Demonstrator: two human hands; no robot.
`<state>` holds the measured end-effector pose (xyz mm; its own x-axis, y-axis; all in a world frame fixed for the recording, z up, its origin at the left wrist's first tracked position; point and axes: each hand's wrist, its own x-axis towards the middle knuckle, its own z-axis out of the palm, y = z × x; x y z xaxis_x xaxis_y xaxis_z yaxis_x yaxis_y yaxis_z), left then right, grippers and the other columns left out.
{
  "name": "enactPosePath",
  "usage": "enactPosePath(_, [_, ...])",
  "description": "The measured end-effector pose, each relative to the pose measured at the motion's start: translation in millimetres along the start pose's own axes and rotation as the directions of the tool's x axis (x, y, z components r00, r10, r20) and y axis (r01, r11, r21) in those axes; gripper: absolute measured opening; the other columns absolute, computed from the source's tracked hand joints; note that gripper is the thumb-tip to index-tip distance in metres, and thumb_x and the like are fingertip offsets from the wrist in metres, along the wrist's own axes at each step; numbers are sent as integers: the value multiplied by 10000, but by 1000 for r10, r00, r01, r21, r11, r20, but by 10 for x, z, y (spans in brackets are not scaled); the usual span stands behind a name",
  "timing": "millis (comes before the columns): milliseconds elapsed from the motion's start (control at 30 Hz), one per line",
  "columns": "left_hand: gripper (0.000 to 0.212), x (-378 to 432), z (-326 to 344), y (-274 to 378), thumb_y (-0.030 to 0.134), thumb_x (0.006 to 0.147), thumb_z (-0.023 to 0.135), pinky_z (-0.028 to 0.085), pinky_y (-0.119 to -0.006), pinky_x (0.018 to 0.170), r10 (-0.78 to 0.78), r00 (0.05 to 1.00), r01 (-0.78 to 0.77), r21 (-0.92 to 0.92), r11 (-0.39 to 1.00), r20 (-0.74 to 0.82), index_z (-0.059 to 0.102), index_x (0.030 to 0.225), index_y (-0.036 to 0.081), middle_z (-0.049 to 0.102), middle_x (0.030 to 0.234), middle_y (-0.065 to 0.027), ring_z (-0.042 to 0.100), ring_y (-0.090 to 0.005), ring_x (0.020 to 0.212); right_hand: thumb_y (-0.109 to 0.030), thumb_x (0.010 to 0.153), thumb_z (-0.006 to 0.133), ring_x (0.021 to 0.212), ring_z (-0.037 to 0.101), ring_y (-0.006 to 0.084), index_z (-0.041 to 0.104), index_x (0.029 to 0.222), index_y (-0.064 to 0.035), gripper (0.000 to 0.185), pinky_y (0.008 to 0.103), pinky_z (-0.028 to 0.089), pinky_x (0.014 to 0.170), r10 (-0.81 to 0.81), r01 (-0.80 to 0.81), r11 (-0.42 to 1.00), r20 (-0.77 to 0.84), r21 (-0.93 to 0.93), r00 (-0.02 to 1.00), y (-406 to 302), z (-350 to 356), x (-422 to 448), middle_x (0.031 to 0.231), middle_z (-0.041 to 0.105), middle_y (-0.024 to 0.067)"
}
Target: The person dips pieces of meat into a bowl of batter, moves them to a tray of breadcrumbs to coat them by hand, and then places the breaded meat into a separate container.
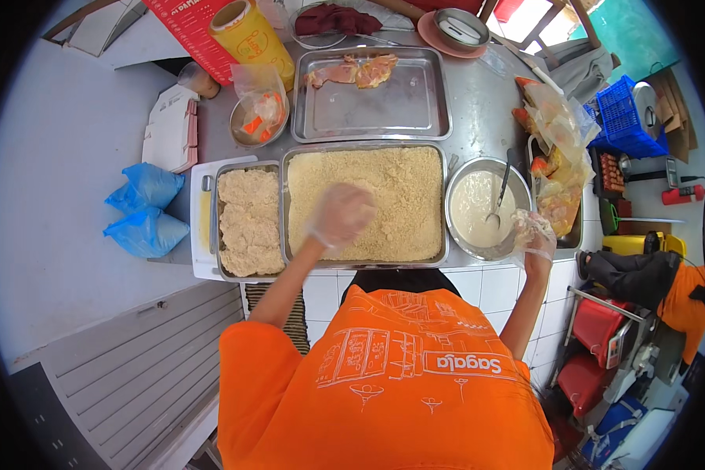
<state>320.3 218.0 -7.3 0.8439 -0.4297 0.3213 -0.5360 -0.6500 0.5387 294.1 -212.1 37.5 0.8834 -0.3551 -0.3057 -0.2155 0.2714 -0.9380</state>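
My left hand [343, 214], in a clear plastic glove and blurred, is over pale breading crumbs [411, 200] in a metal tray [447, 235]. Whether it touches them or holds something is unclear. Batter clings to the glove of my right hand [534, 238], beside the right rim of a steel bowl [453, 235]. Inside that bowl, a dark-handled fork [499, 200] rests in creamy batter [476, 202]. Breaded pieces [249, 220] fill a narrower tray [216, 235] on the left. Behind the crumbs, raw meat pieces [355, 71] lie in a shallow metal tray [370, 114].
A plastic bag of raw meat [555, 182] stands right of the bowl. Farther back are a small bowl [239, 130] holding plastic and orange bits, a yellow film roll [252, 44] and stacked dishes [461, 32]. Blue bags [147, 211] sit at left. Another person [664, 282] is at far right.
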Motion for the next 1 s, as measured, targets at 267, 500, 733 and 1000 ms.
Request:
enactPosePath(267, [386,71,981,419,361,702,655,398,-417,878,-169,986,168,84,982,7,596,989,112,577,954,-117,534,-300,954,-75,841,568,948,567,208,534,1080,36,266,313,457,842,-51,52,996,25,-68,998,37,-110,35,1048,572,112])
enactPosePath(500, [433,127,816,291,341,669,686,442,-386,844,-480,876,482,-72,873,44,591,1005,85,588,1009,-158,555,-314,955,-66,839,567,962,563,219,528,1097,40,281,325,458,856,-53,54,998,28,-25,998,85,-157,59,1065,568,121])
enactPosePath(733, [587,202,-31,41,326,666,696,426,-346,895,-569,811,570,31,821,135,533,1169,71,563,1136,-180,552,-304,1037,-54,841,553,976,559,215,526,1105,35,279,328,456,862,-5,6,998,17,-61,1000,94,-32,123,1075,565,123])
enactPosePath(1000, [460,18,-599,-57,396,871,440,313,-335,1008,-715,578,814,-212,541,394,487,1235,117,496,1239,-146,431,-293,1180,-40,835,536,970,562,211,521,1095,29,270,313,452,868,-67,71,993,38,-95,997,115,-20,168,1060,570,121])
